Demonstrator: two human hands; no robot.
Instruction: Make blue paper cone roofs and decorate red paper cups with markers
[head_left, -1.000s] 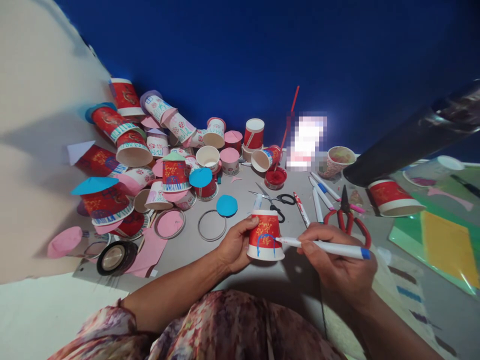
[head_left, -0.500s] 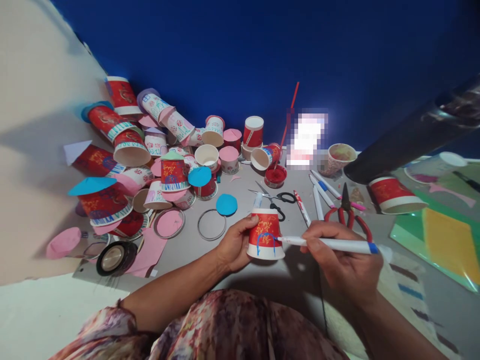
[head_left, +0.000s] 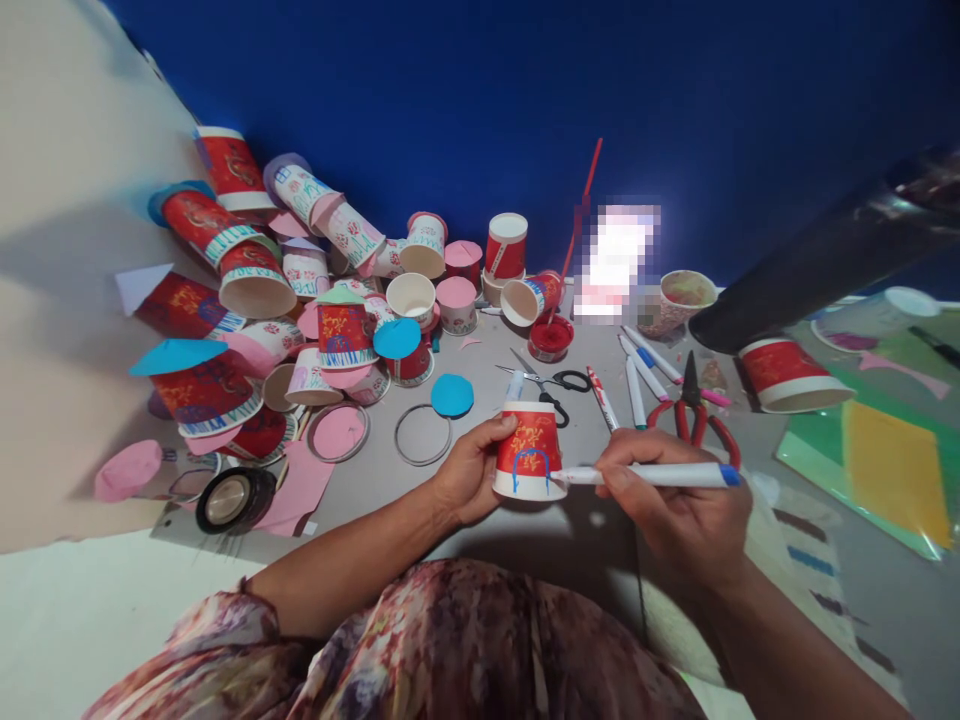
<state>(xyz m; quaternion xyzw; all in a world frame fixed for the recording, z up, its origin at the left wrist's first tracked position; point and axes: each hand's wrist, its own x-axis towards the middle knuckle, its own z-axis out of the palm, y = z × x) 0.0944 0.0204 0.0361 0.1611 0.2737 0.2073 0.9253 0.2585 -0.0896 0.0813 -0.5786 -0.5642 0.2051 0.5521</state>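
Note:
My left hand [head_left: 469, 475] grips an upside-down red paper cup [head_left: 529, 450] with a gold pattern and a white rim, standing on the grey table. A blue arch is drawn on the cup's side. My right hand [head_left: 675, 505] holds a white marker [head_left: 652, 476] with a blue cap end, lying almost level. Its tip touches the cup's lower right side near the rim.
A heap of decorated red and pink cups [head_left: 300, 290] fills the back left. Black-handled scissors [head_left: 551, 382], red-handled scissors [head_left: 694, 415], loose markers [head_left: 637, 380], a blue paper disc [head_left: 452, 395], metal rings [head_left: 423, 434] and a tape roll [head_left: 229, 500] lie around. Coloured sheets [head_left: 885, 470] lie right.
The marker tip has slid down the cup's right side toward the rim. The view has tilted a little, so everything sits slightly higher in frame.

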